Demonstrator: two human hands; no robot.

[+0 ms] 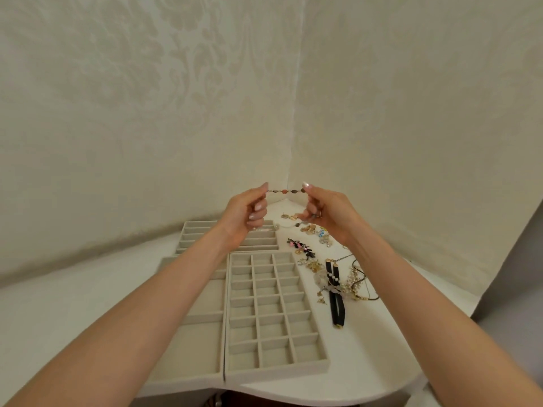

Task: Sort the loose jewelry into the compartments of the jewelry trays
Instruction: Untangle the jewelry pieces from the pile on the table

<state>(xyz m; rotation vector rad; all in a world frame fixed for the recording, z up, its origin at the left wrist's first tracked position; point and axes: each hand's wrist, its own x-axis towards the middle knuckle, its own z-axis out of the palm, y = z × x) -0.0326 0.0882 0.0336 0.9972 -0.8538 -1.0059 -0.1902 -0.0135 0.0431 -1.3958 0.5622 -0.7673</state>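
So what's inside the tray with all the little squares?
Nothing yet: every compartment of the grid tray shows only bare beige lining. The jewelry pile lies beside it. Dividers hide thin strips of some floors.

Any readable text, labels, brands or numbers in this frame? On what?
None: no lettering shows on the grey felt-lined compartment trays, the cream damask-patterned wall, the black ribbon choker, or the beaded chain bracelet pinched between left hand and right hand.
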